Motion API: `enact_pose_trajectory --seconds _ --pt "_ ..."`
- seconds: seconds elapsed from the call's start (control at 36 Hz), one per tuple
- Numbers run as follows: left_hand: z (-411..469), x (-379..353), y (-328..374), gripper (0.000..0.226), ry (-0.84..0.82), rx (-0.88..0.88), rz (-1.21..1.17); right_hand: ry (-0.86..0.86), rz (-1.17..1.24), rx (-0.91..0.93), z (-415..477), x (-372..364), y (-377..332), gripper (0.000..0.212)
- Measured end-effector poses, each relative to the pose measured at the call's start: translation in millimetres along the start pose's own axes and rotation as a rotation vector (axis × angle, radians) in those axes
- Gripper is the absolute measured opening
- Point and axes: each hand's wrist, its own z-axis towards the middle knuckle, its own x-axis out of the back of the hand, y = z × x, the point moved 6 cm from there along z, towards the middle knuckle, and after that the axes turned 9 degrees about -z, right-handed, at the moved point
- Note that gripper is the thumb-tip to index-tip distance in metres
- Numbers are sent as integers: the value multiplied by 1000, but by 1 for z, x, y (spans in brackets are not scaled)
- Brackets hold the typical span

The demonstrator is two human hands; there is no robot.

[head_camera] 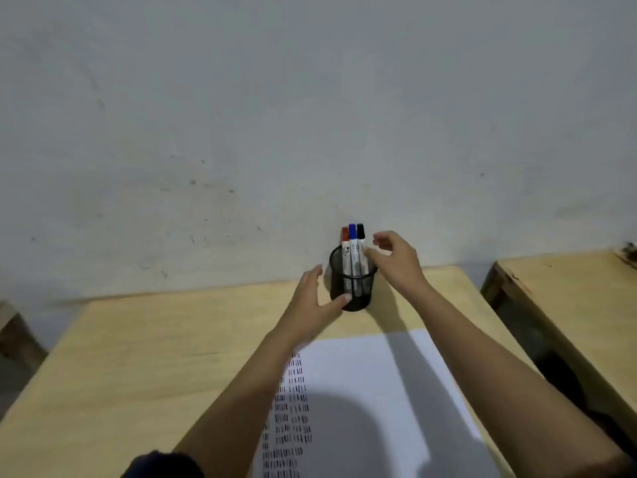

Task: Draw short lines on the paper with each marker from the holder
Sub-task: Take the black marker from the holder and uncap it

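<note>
Two hands work at the far edge of the table, and we start with what each one grips. Our left hand (315, 298) cups the black mesh holder (351, 288) from its left side, thumb pressed on the front wall and fingers spread around the back; it is a loose brace, not a clamp, and we judge it is there to keep the light cup from tipping or sliding when a marker is drawn out. Our right hand (396, 260) hovers at the holder's right rim with thumb and forefinger apart, the thumb tip just beside the black marker (360, 248). It pinches nothing yet. We read it as about to close on that marker, though whether skin already touches the barrel we cannot tell.

Three markers stand upright in the holder, caps up: the red marker (345, 241) at left, the blue marker (352, 243) in the middle, the black one at right. They lean close together, near the wall (241, 115).

One sheet of paper (372, 374) lies nearer to us on the wooden table (138, 357), well apart from the holder, partly under our forearms. Its left strip carries many rows of short strokes (291, 415), too small to count; the rest is blank, so there is room for more lines.

A second table (565, 291) stands at the right.
</note>
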Motion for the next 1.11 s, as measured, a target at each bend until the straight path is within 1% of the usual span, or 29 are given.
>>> enact_pose_trajectory --seconds 0.08,0.19,0.25,0.31,0.42,0.47,0.56,0.61,0.64,0.75,0.81,0.86,0.94,0.97,1.0,1.06,1.11 --pt "12 -10 -8 90 53 -40 -43 -26 -24 -10 12 -11 9 37" --pt "25 -21 -13 74 93 -127 -123 -80 -40 29 25 -24 17 30" --pt "32 -24 -16 72 88 -158 -134 -104 -73 75 30 -30 18 26" --pt "36 -27 -20 68 89 -176 -163 -92 -64 101 32 -32 20 23" --pt "38 -31 -25 69 88 -179 -218 -41 -6 142 30 -30 20 13" --pt "39 -31 -27 68 84 -185 -231 -10 -27 173 29 -27 18 4" --pt "39 -32 -27 69 60 -191 -252 46 -32 184 27 -22 15 9" --pt "37 -33 -25 70 49 -193 -254 61 -3 188 23 -18 11 17" --pt "37 -33 -24 70 46 -189 -249 74 17 195 21 -16 8 17" --pt "33 -33 -19 71 55 -181 -229 147 111 257 8 -3 -11 7" --pt "29 -32 -16 70 81 -187 -207 174 152 306 -2 5 -23 7" --pt "24 -30 -12 64 119 -185 -188 192 203 350 -15 14 -36 9" --pt "14 -28 -7 45 162 -167 -220 203 263 406 -36 25 -51 14" --pt "9 -26 -5 43 179 -161 -238 206 261 425 -44 28 -55 17" --pt "4 -24 -1 46 197 -155 -261 206 254 444 -51 30 -58 19" --pt "-10 -20 7 62 227 -159 -283 195 214 490 -68 32 -62 18" --pt "-26 -15 18 67 243 -208 -279 166 126 531 -84 31 -61 19"
